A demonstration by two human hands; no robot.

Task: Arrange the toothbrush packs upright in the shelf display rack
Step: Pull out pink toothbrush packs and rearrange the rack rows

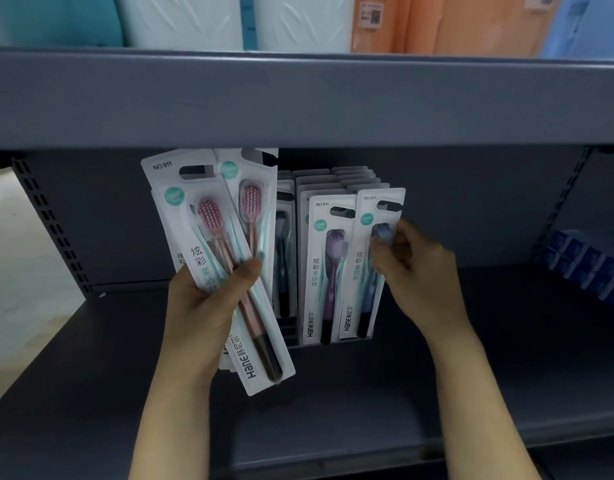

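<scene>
Fingers [385, 251] of the right hand [419, 271] are curled against the upper front of a white card-and-blister toothbrush pack with a pale blue brush [369, 268], pinching it near the bristle end; whether the thumb sits behind the card cannot be told, since the hand hides that edge. This pack stands at the front right of the dark slotted display rack [328, 342], its long axis nearly upright with the top leaning slightly to the right, toward the palm, and its foot lying well below the fingertips in the rack's front lip. Just to the left of those fingers stands a matching white pack with a purple brush [328, 268], upright and touching the blue one along their inner edges, and behind both sit further rows of packs [336, 178] showing only their tops. Farther left, the left hand [201, 306] grips a fanned bundle of white packs with pink brushes [218, 258], thumb across the front and fingers behind, their long axes tilted with the tops leaning left and up toward the grey metal shelf edge [305, 102]. As I judge it, the right hand is nearer the rack and is settling the blue pack, so the next move turns on tipping its top slightly left, away from the palm, until it stands parallel to the purple neighbour, before a pink pack is drawn from the bundle.
</scene>
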